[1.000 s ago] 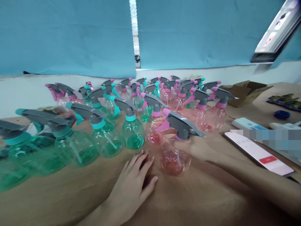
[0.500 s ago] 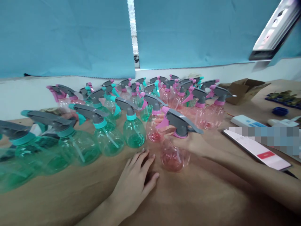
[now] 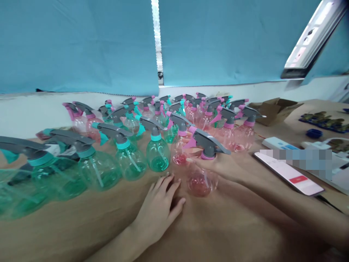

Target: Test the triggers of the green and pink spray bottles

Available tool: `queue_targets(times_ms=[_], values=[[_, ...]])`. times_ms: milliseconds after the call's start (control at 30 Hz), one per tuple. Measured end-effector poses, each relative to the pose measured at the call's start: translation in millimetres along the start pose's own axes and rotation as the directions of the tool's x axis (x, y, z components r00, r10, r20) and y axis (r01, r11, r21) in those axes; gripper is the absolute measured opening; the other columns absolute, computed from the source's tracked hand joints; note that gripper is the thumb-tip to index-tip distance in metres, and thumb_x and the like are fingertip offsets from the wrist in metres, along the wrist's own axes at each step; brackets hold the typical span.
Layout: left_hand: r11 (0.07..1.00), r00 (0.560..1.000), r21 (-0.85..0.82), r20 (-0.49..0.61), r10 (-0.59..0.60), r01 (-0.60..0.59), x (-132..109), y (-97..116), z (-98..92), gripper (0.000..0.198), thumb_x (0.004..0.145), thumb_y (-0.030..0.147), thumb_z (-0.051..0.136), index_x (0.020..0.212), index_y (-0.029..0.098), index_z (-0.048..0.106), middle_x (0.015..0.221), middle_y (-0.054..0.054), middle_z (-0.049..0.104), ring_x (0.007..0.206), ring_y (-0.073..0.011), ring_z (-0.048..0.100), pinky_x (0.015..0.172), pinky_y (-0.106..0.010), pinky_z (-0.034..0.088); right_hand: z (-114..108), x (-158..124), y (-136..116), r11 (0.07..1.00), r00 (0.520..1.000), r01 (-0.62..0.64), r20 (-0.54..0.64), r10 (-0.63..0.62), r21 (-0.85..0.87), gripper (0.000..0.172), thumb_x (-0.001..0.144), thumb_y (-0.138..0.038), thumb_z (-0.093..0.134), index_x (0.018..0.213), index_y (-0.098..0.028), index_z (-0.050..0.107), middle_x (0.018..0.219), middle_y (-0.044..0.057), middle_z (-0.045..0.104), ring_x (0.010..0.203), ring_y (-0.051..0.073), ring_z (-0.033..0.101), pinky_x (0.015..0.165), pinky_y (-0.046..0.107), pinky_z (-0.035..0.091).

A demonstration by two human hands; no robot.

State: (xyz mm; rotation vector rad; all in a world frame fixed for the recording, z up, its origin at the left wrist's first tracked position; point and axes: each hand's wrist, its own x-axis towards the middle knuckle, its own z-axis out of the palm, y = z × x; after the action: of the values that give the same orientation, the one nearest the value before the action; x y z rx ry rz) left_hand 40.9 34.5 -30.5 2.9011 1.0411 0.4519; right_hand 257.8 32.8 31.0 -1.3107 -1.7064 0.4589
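Note:
My left hand (image 3: pixel 160 202) lies flat on the brown tabletop, fingers spread and holding nothing. Just right of it, my right hand (image 3: pixel 218 165) is wrapped round the upper body of a pink spray bottle (image 3: pixel 202 183) with a grey and pink trigger head. That bottle stands upright on the table; its far side and some of my fingers are hidden. Right behind it is another pink spray bottle (image 3: pixel 180 147). A green spray bottle (image 3: pixel 158 154) with a turquoise collar stands beyond my left fingertips, and more green spray bottles (image 3: pixel 100 171) line up to the left.
Several pink and green spray bottles crowd the back, before a white wall and blue curtain (image 3: pixel 95 47). To the right are a phone (image 3: pixel 286 173), a white power strip (image 3: pixel 280 143), a small blue tray (image 3: pixel 314 133) and an open cardboard box (image 3: pixel 272 111).
The head view has shifted slightly, so the scene sits a little lower and the side objects closer to the middle. Both hands keep their places, the right still around the pink bottle.

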Motion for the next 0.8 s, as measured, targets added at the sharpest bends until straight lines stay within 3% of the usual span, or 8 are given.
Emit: queue_targets(times_ms=[467,633,800], values=[[1.0,0.999,0.025,-0.031,0.014,-0.013,1.0,-0.4,0.6,0.037,0.092,0.034,0.048,0.122,0.013,0.055,0.128,-0.014,0.054,0.118,-0.0308,0.047,0.094,-0.048,0.041,-8.7,-7.5,-7.6,0.998,0.999,0.012,0.046,-0.009,-0.06,0.053,0.072,-0.046,0.067,0.119,-0.027,0.055,0.106,0.005,0.067,0.095,0.026,0.063,0.079,0.046,0.052],[0.999,0.999,0.031,-0.035,0.018,-0.017,1.5,-0.8,0.3,0.037,0.092,0.034,0.049,0.122,0.013,0.056,0.127,-0.015,0.055,0.117,-0.0308,0.048,0.094,-0.047,0.041,-17.5,-17.1,-15.0,0.956,1.0,0.006,0.031,0.003,-0.293,0.049,0.068,-0.055,0.067,0.108,-0.027,0.061,0.086,0.006,0.068,0.081,0.028,0.064,0.07,0.046,0.052],[0.999,0.999,0.038,-0.043,0.023,-0.022,1.6,-2.3,1.4,0.039,0.093,0.036,0.047,0.123,0.013,0.055,0.127,-0.015,0.055,0.117,-0.0304,0.048,0.094,-0.046,0.041,-21.5,-30.5,-27.4,0.793,0.995,-0.085,-0.087,0.04,-0.604,0.066,0.057,-0.075,0.061,0.096,-0.022,0.062,0.065,0.009,0.061,0.061,0.031,0.058,0.055,0.05,0.047]])
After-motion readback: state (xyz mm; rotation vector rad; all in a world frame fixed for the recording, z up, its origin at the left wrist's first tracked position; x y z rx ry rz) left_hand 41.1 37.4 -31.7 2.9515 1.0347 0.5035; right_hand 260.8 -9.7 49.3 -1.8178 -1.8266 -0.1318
